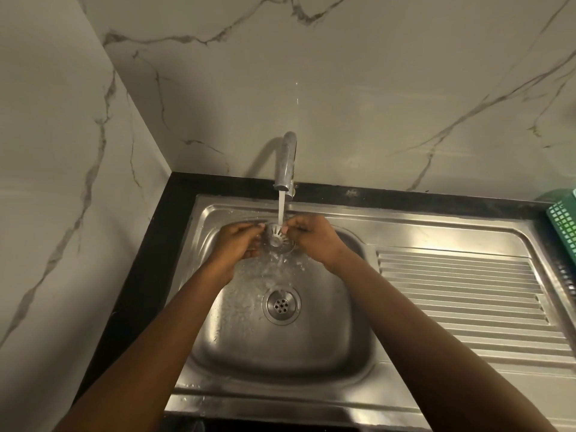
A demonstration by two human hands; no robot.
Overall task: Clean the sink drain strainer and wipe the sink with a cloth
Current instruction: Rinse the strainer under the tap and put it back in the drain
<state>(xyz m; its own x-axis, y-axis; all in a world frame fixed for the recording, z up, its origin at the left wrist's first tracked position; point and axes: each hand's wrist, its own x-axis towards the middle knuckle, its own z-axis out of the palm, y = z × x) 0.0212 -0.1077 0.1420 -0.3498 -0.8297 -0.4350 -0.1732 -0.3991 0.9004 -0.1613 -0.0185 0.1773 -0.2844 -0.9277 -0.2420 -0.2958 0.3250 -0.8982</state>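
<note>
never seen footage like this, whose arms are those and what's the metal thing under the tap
There is no machine here. The one picture comes from a camera worn on a person's head, looking down at their own arms. The left hand and right hand each hold one side of a round metal strainer under water running from the tap. Below is a steel sink with its drain hole, a ridged draining board to the right, and a green basket at the far right edge.
</note>
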